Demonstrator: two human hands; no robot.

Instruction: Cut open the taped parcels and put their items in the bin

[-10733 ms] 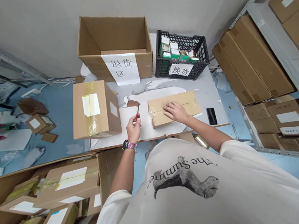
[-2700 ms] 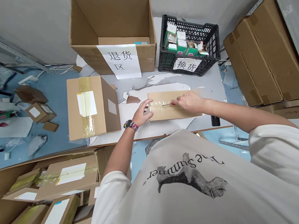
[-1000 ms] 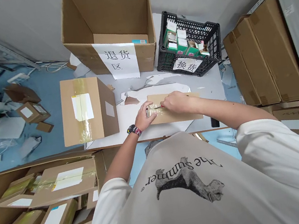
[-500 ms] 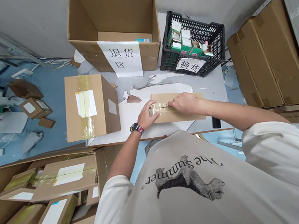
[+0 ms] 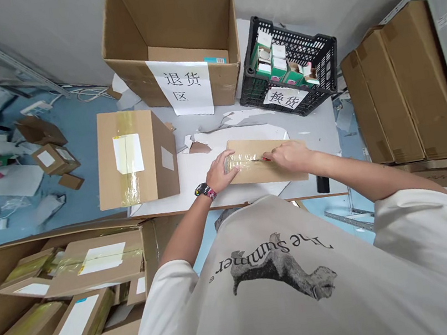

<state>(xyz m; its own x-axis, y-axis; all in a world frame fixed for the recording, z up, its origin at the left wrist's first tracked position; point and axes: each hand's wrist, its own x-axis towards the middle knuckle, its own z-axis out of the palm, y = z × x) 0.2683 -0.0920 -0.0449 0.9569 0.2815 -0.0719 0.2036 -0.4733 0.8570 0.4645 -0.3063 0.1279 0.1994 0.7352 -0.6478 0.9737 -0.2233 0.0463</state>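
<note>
1. Near the front edge of the table, right of centre, a flat cardboard parcel lies on a white card sheet.
2. Left hand: spread and released, pressing down on the clear packing tape at the parcel's left end.
3. Right hand: fingers clenched around a red-handled cutter, mostly hidden, its red end just beside the tape.
4. Good practice, in my judgement: keep that left palm firm, so the parcel cannot slide, and the blade shallow, so it spares whatever is inside.

There are two hands, one flat parcel, one black crate, one open carton.
</note>
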